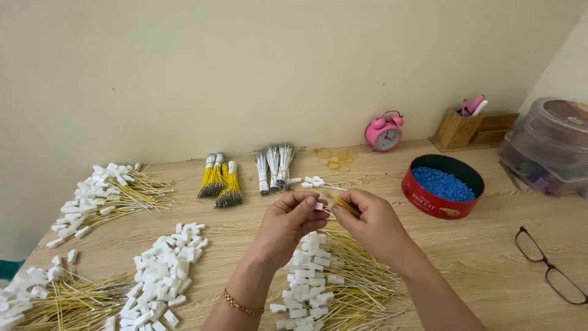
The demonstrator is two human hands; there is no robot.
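On a pale wooden worktop (490,257), heaps of small white plastic connectors with yellow wires (101,196) lie at the far left, with a second such heap (43,297) at the near left edge. Just right of these sits a loose pile of bare white plastic connector blocks (162,276). Farther back stand bundles of yellow wires bound in white tape (219,179) and, beside them, bundles of white wires (274,167).

At centre, the left hand (286,224), a gold chain bracelet (240,304) on its wrist, pinches one small white plastic connector (319,206) between thumb and fingertips. The right hand (370,224) meets it, fingers closed on a thin yellow wire (346,206) whose end is at the connector. Both hands hover above a pile of finished white connectors with yellow wires (324,282) at the near edge.

To the right, a pink twin-bell alarm clock (384,132) stands against the wall, near a wooden pen holder (459,129). A round red tin of blue pellets (443,186) sits in front. Black-framed spectacles (554,266) lie near right, and clear plastic containers (548,147) stand at the far right.
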